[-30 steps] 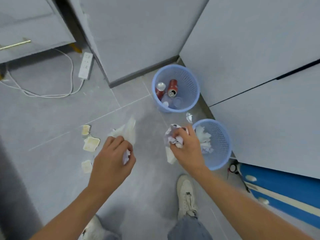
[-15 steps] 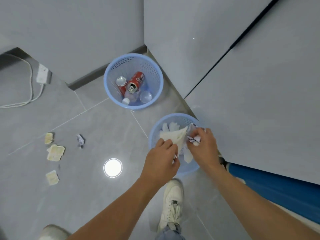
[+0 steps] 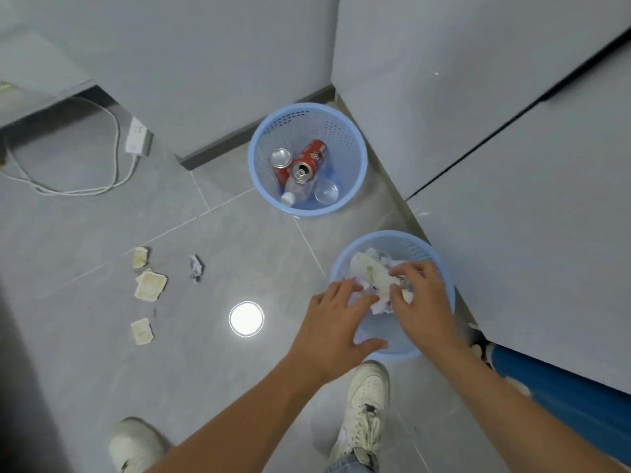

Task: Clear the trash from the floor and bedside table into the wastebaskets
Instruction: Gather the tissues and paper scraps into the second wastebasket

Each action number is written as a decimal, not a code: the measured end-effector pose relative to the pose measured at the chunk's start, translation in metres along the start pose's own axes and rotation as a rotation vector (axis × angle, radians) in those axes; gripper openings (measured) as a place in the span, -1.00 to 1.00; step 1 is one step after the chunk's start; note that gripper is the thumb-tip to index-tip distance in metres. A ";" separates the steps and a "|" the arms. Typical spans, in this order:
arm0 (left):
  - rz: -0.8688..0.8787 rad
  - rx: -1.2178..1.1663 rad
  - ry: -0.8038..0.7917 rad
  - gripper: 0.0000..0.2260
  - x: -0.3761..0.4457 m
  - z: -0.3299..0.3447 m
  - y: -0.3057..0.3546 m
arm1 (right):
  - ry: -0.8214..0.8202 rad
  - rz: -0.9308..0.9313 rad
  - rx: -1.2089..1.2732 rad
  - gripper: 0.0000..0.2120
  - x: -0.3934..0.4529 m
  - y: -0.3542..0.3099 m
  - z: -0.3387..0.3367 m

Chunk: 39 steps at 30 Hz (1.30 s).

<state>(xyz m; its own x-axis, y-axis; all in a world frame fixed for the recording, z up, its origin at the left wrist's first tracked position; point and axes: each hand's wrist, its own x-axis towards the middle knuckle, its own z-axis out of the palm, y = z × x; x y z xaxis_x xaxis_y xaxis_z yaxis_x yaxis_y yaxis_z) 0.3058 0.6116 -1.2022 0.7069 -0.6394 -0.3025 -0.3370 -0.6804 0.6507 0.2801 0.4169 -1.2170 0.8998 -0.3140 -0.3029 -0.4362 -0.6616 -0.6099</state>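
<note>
Hands over the near basket (image 3: 440,268), both of them: left hand (image 3: 336,322) spread wide, fingers straight, thumb out toward the rim; right hand (image 3: 418,302) with fingers loosely fanned, fingertips resting on the paper heap (image 3: 370,273). No pinch anywhere, nothing gripped, just open palms hovering on the pile. Looks like the release step, tissues let go into the bin, maybe a light pat down. Paper itself white and crumpled, with faint purple and greenish marks, sitting right under the fingertips and filling the basket close to the brim. Beyond the fingertips, further out, a second blue basket (image 3: 355,145) with red cans (image 3: 309,158), a clear bottle and a cup inside, so sorted by kind, seemingly. Well off to the left of the left hand, still on the floor (image 3: 85,336): a small crumpled paper ball (image 3: 196,268) and three yellowish square scraps (image 3: 150,285), spaced out in a loose column. Next move, by the look of it: lift both hands clear, turn left, reach low for that paper ball first, a fingertip pinch being enough for something so light. Flat scraps likely trickier, lying flush to the tile, needing a nail under an edge. Bedside table not clearly in view, so no telling what waits there.
</note>
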 end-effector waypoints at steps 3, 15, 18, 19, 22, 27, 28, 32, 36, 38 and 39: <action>-0.063 0.018 0.143 -0.53 -0.046 -0.026 -0.029 | -0.062 -0.131 0.037 -0.84 -0.005 -0.049 0.027; -0.511 0.072 0.331 -0.63 -0.260 -0.122 -0.227 | -0.484 -0.400 -0.033 -0.61 -0.031 -0.246 0.230; -0.600 0.041 0.316 -0.62 -0.299 -0.131 -0.257 | -0.542 -0.397 -0.140 -0.56 -0.043 -0.267 0.264; -0.628 0.028 0.307 -0.62 -0.314 -0.134 -0.267 | -0.563 -0.396 -0.178 -0.54 -0.047 -0.274 0.277; -0.689 -0.003 0.261 -0.59 -0.350 -0.139 -0.294 | -0.593 -0.351 -0.286 -0.48 -0.053 -0.292 0.305; -0.768 -0.050 0.154 -0.48 -0.359 -0.141 -0.330 | -0.565 -0.260 -0.408 -0.44 -0.041 -0.305 0.343; -0.798 -0.050 0.130 -0.45 -0.353 -0.140 -0.339 | -0.562 -0.263 -0.430 -0.43 -0.035 -0.303 0.351; -0.936 -0.130 0.049 -0.31 -0.318 -0.118 -0.387 | -0.608 -0.301 -0.575 -0.40 0.003 -0.282 0.381; -1.003 -0.250 0.089 -0.31 -0.271 -0.079 -0.438 | -0.574 -0.341 -0.612 -0.36 0.054 -0.257 0.415; -1.018 -0.290 0.118 -0.30 -0.248 -0.056 -0.456 | -0.565 -0.371 -0.626 -0.33 0.075 -0.246 0.433; -1.013 -0.294 0.126 -0.29 -0.238 -0.045 -0.463 | -0.568 -0.375 -0.639 -0.33 0.084 -0.241 0.442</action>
<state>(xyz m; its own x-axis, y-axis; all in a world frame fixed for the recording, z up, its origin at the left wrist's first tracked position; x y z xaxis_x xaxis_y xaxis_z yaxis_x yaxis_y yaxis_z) 0.3223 1.0949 -1.4001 0.6385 0.2306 -0.7342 0.5967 -0.7509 0.2830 0.4570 0.8507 -1.4193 0.7681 0.2641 -0.5833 0.1208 -0.9544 -0.2730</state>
